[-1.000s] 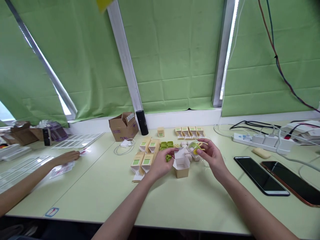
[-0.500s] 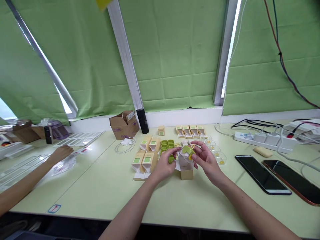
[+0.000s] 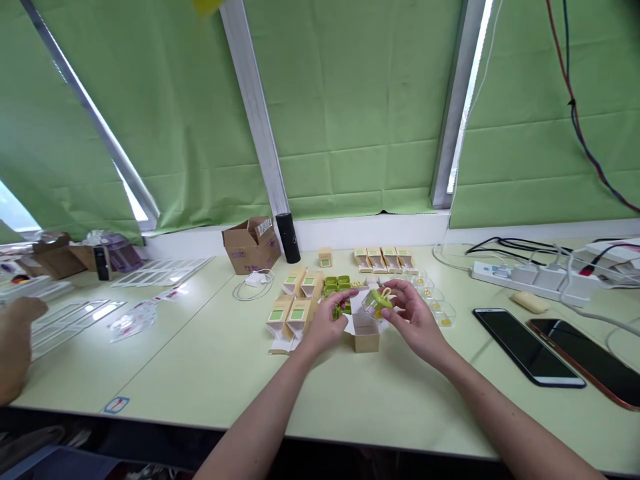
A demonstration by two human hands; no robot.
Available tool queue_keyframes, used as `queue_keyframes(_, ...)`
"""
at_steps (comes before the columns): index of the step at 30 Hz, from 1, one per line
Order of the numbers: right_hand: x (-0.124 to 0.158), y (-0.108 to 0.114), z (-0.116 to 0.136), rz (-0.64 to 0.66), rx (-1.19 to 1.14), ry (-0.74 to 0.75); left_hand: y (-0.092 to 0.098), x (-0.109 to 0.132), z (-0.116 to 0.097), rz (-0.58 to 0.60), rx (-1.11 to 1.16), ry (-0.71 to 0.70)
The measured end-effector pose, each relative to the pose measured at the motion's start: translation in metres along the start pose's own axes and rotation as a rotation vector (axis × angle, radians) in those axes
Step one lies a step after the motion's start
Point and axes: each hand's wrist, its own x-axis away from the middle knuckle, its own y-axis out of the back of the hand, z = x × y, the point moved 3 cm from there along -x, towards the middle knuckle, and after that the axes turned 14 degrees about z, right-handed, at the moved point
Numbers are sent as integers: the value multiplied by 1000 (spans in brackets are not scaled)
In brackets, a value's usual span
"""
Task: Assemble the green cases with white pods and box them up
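My right hand (image 3: 417, 318) is closed round a small clear case with a green and yellow item (image 3: 376, 302), held just above an open tan cardboard box (image 3: 366, 335) on the pale green table (image 3: 210, 360). My left hand (image 3: 327, 325) is on the box's left side, its fingers pinched at the white flap and touching a small green piece (image 3: 342, 309). Tan boxes with green labels (image 3: 294, 313) lie just left of that hand. Green trays (image 3: 337, 284) sit behind the hands.
A row of small boxes (image 3: 383, 259), a brown carton (image 3: 251, 245) and a black cylinder (image 3: 288, 237) stand at the back. Two phones (image 3: 530, 345) and a power strip (image 3: 535, 278) lie to the right. Another person's hand (image 3: 17, 343) is at the far left near clear trays (image 3: 80, 313).
My right hand brought the clear case lower and closer over the open box. The other person's hand pulled back from the papers toward the left edge. The view shifted slightly.
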Motion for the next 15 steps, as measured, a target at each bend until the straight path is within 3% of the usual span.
queue_keyframes(15,3,-9,-4,85,256,-27,-2,1,-4,0,-43,7)
